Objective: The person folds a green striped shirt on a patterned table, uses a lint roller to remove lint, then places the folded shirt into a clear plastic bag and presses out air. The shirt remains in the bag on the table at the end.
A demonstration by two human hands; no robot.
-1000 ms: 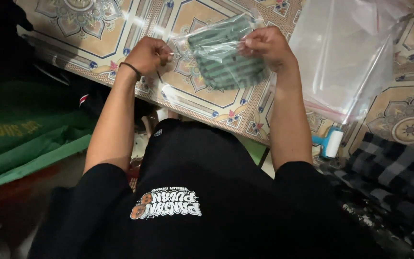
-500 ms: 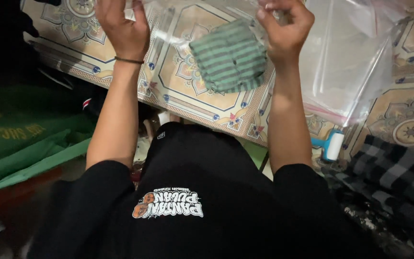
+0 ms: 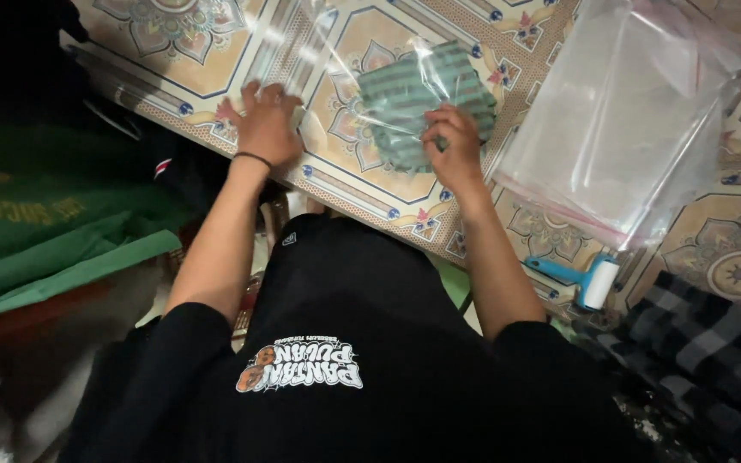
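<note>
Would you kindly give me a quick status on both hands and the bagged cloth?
Left hand flat on the clear bag. Right hand pressing the green striped cloth through the plastic. Stack of empty bags beside it, apart; nothing in the way.

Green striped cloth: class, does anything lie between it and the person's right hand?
Yes. The clear plastic bag wraps the green striped cloth, so the right hand presses on plastic film, not on the fabric.
</note>
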